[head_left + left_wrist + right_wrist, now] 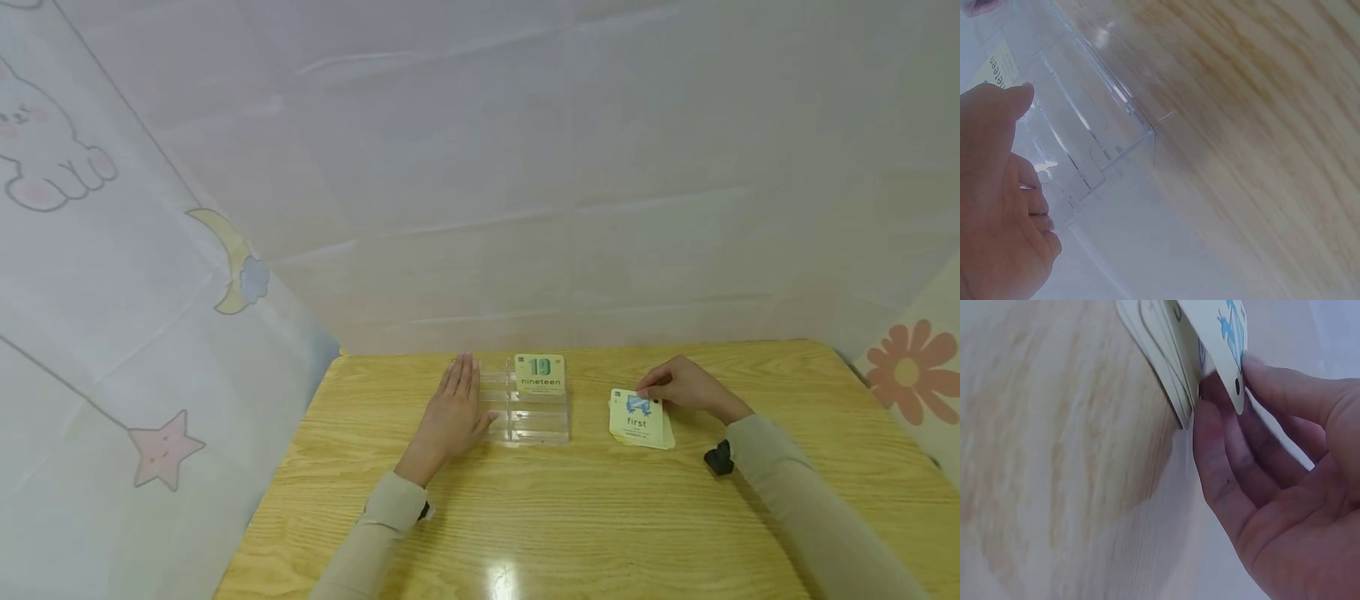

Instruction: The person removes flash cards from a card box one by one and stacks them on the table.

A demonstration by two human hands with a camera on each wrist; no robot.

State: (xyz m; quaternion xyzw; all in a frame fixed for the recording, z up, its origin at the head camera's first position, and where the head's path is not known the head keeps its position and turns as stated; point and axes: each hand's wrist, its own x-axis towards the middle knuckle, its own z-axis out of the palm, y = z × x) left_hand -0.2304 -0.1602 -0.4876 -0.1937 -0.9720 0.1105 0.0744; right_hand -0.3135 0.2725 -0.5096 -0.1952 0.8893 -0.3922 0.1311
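Observation:
A clear plastic card rack [542, 423] with several slots stands on the table. In its upper right slot sits a yellow flash card [540, 373] printed "19 nineteen". My left hand [452, 415] rests flat against the rack's left side, its fingers straight and the thumb pointing right. To the right lies a small pile of flash cards [1159, 347]. My right hand [1279, 450] pinches the corner of the top card [637, 415], which reads "first", between thumb and fingers. In the right wrist view that card's corner is lifted off the cards below.
The wooden table [555, 517] ends at a pale cloth backdrop [570, 208] behind the rack. A printed cloth [90, 350] with a moon and star hangs at the left. Dark wrist devices [720, 458] show at the sleeves.

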